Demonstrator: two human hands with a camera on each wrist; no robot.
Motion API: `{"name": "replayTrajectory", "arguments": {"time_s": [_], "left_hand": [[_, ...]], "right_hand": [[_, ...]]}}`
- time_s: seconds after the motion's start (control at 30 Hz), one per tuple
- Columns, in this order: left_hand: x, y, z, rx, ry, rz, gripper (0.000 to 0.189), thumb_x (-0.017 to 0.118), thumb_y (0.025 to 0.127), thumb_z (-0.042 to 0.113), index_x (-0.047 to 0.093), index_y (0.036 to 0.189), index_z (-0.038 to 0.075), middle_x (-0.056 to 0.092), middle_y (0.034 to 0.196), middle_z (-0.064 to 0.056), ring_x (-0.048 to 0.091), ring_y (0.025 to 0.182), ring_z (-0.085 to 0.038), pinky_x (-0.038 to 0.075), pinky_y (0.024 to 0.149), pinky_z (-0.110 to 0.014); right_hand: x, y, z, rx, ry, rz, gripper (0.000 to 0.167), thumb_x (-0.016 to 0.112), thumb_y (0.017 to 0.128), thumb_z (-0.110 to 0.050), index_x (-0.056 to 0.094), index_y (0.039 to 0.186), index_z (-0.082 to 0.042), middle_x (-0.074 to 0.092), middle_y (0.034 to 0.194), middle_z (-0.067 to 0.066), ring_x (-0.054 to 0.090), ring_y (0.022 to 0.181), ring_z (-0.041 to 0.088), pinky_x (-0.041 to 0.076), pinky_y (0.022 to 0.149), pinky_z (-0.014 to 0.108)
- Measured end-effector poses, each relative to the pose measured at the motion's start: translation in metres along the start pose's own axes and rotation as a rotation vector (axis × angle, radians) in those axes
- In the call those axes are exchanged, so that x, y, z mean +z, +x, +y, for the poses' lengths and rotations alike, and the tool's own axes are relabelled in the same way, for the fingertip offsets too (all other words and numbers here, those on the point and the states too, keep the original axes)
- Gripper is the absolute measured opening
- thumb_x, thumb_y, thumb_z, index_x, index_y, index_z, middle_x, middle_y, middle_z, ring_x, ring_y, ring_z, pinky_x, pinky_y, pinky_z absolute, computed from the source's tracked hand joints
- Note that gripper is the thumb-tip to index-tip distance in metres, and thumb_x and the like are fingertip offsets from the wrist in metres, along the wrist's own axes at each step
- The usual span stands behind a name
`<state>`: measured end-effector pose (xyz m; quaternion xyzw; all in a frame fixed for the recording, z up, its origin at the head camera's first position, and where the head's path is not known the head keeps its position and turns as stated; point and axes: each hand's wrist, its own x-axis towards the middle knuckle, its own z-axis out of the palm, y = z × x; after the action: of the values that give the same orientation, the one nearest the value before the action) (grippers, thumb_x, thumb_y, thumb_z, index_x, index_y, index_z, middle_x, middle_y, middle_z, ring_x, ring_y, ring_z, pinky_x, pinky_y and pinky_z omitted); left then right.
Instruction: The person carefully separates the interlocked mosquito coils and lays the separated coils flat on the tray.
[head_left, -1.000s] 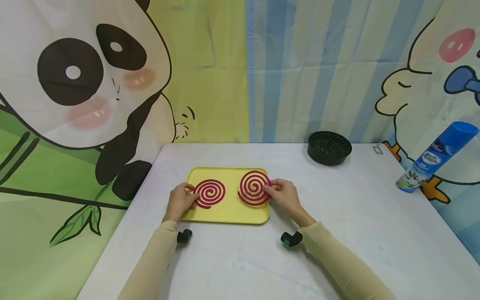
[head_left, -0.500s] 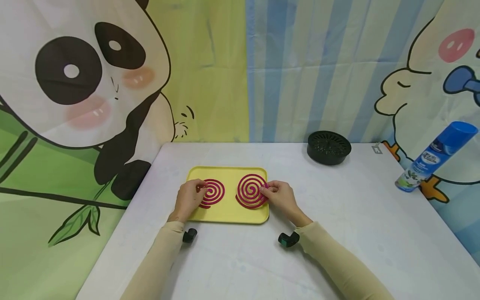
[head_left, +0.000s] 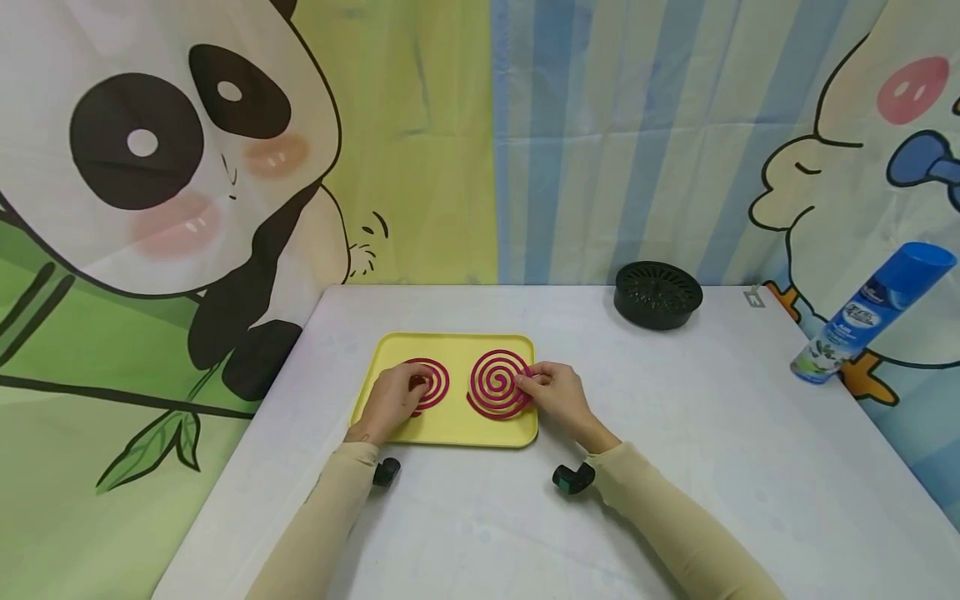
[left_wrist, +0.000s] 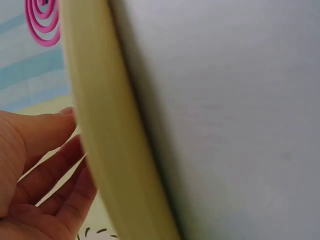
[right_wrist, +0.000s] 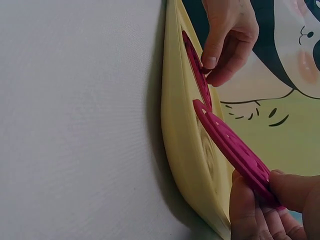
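Two magenta mosquito coils are at a yellow tray [head_left: 450,432]. The left mosquito coil [head_left: 441,393] lies flat in the tray, partly covered by my left hand [head_left: 392,402]. Near its centre, my left thumb and finger seem to pinch it; the tray rim hides their tips in the left wrist view. My right hand [head_left: 561,395] grips the right mosquito coil [head_left: 487,385] by its right edge, thumb on top and fingers beneath. In the right wrist view this raised coil [right_wrist: 235,150] tilts, its held edge outside the rim and its far edge over the tray.
A round black vented holder [head_left: 658,297] sits at the back right of the white table [head_left: 480,517]. Farther right stands a blue spray can [head_left: 870,315]. A small metal piece [head_left: 753,298] lies by the back edge, before a printed curtain [head_left: 585,142].
My left hand has moved right, from the left coil's outer edge to its centre. The coil in my right hand has shifted a little left and lower over the tray.
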<state>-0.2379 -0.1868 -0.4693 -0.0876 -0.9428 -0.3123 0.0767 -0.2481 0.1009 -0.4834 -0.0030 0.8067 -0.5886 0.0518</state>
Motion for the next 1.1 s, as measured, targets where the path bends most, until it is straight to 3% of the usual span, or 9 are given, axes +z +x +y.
{"name": "replayTrajectory", "arguments": {"time_s": [0.2,0.43,0.6,0.77,1.1], "left_hand": [[0.003,-0.002,-0.008,-0.027,0.010,-0.002,0.017,0.073,0.091,0.004,0.076,0.108,0.004,0.076,0.108,-0.012,0.070,0.099,-0.025,0.058,0.089,-0.041],[0.001,-0.004,-0.011,-0.050,-0.038,0.003,0.020,0.071,0.093,0.005,0.075,0.112,0.005,0.076,0.108,-0.012,0.071,0.097,-0.023,0.060,0.082,-0.038],[-0.002,-0.002,0.001,-0.030,-0.118,-0.009,0.024,0.068,0.096,0.005,0.072,0.119,0.003,0.074,0.106,-0.013,0.069,0.095,-0.023,0.060,0.077,-0.035],[-0.001,0.000,0.017,-0.006,-0.125,-0.041,0.025,0.069,0.094,0.005,0.072,0.118,0.001,0.074,0.098,-0.009,0.067,0.090,-0.020,0.058,0.082,-0.037],[0.010,0.002,0.032,-0.053,-0.184,-0.113,0.028,0.071,0.095,0.009,0.070,0.121,-0.001,0.075,0.101,-0.009,0.070,0.090,-0.017,0.060,0.080,-0.033]], "right_hand": [[0.002,0.001,0.000,0.013,0.002,-0.021,0.022,0.075,0.093,-0.022,0.069,0.098,-0.002,0.073,0.078,0.009,0.071,0.066,0.016,0.059,0.061,0.024],[0.003,0.002,0.001,0.036,0.025,-0.045,0.024,0.074,0.094,-0.022,0.069,0.104,-0.001,0.073,0.082,0.009,0.071,0.068,0.016,0.060,0.063,0.025],[0.003,0.002,-0.001,0.041,0.016,-0.041,0.029,0.073,0.095,-0.024,0.069,0.110,0.000,0.074,0.084,0.009,0.070,0.068,0.016,0.060,0.063,0.024],[0.005,0.004,-0.002,0.052,0.046,-0.072,0.038,0.071,0.097,-0.022,0.065,0.125,0.002,0.074,0.092,0.011,0.071,0.070,0.017,0.062,0.067,0.028],[0.006,0.000,-0.007,0.075,0.032,-0.085,0.041,0.060,0.097,-0.010,0.057,0.137,0.001,0.073,0.097,0.013,0.069,0.073,0.018,0.061,0.071,0.028]]}}
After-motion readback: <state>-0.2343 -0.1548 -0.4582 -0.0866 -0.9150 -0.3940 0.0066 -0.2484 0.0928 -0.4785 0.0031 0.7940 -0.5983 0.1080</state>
